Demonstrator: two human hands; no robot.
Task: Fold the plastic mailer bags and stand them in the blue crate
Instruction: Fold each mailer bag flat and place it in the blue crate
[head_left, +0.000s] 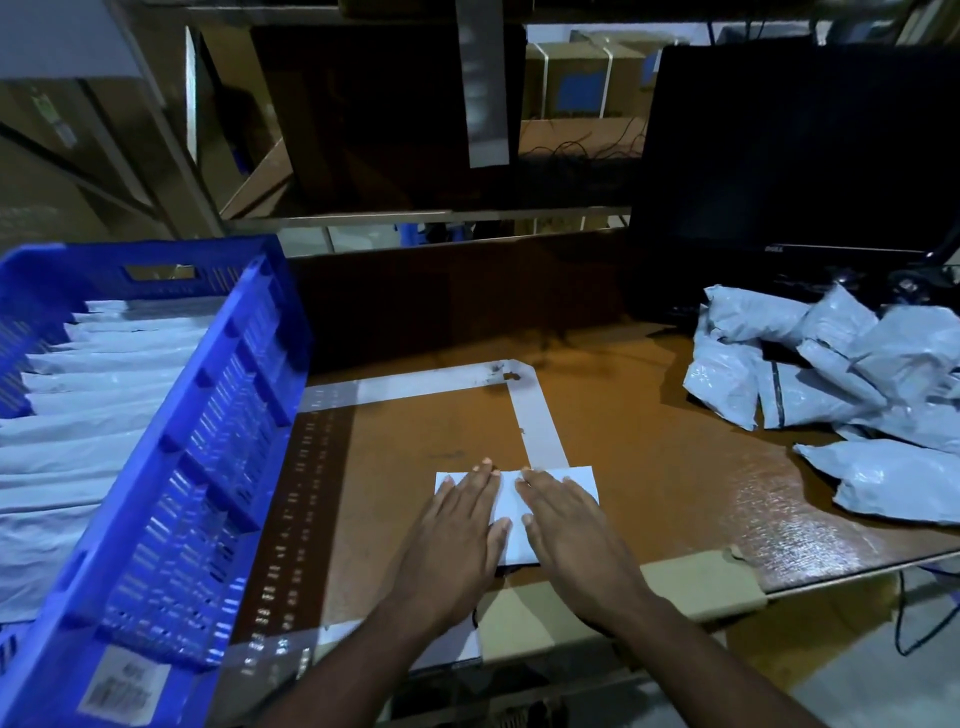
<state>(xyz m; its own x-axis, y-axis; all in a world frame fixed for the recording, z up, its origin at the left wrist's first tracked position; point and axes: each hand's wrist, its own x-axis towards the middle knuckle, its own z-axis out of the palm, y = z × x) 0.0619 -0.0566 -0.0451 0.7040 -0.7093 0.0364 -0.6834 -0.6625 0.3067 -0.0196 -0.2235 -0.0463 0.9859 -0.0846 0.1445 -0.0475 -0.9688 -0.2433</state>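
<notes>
Head view recorded both hands laid flat, side by side, on a folded mailer bag (511, 512) near the front edge of the table (649, 467). We noted the left hand (457, 525) with fingers straight and close together, palm down, covering the bag's left portion; its fingertips reached the bag's far edge. The right hand (563, 519) lay likewise, fingers straight and pressed to the bag's right portion, thumb turned inward toward the left thumb. Between the two thumbs a strip of the white bag showed. Neither hand pinched or curled round anything.

Just beyond the fingertips, we observed pale tape strips (537, 423) stuck to the brown tabletop, forming a corner. Beneath the wrists, a cardboard patch (696, 582) covered the table's front edge.

Left of the left hand, touching the table area, stood the blue crate (208, 441), slatted walls upright, a barcode label on its near end. Inside it we counted a row of folded bags (93, 410) standing on edge, one behind another.

Well to the right of the right hand lay a loose pile of unfolded grey mailer bags (831, 374), crumpled and overlapping. Behind that pile stood a dark monitor (795, 150), screen unlit.
</notes>
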